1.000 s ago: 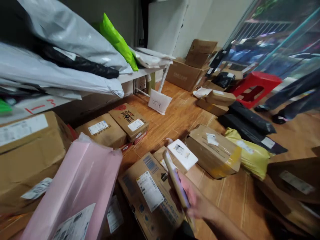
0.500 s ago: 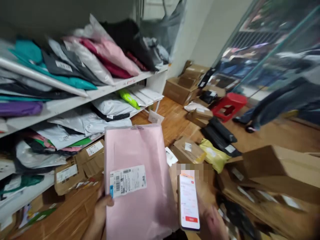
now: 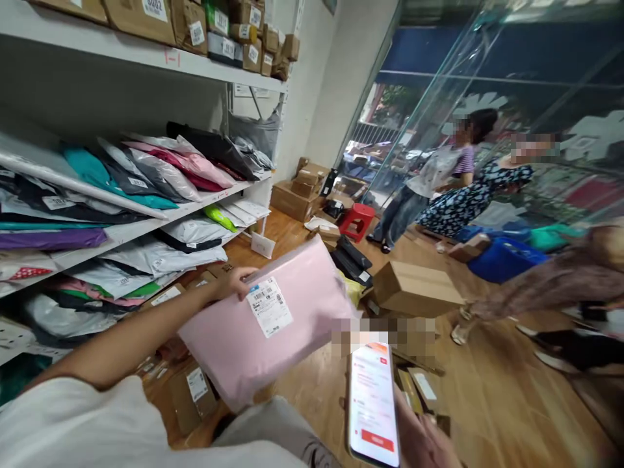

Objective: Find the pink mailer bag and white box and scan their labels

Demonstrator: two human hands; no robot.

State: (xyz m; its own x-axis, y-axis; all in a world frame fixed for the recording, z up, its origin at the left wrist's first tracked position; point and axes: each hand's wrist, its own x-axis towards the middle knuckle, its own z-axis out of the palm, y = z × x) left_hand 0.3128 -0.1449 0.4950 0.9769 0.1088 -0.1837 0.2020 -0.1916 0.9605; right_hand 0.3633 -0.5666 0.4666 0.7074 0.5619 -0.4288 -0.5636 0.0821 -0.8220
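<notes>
A large pink mailer bag [image 3: 277,331] hangs tilted in front of me, its white shipping label [image 3: 270,307] facing up. My left hand [image 3: 238,283] grips its upper left edge beside the label, with the thumb on top. In my right hand [image 3: 419,422], at the lower right, is a smartphone [image 3: 373,406] with a lit screen that shows lines of text and a red button. The fingers behind the phone are mostly hidden. The phone's top end is close to the mailer's right edge.
White shelves [image 3: 185,211] at left hold many plastic mailers, with small cartons [image 3: 195,29] above. A cardboard box [image 3: 414,286] and a red stool [image 3: 357,221] stand on the wooden floor. Several people, including one in a floral dress [image 3: 455,201], are at right by the glass.
The pink mailer has turned from upright to slanted, and my left forearm now reaches across from the left. The view has tilted up, bringing the upper shelf and people into sight.
</notes>
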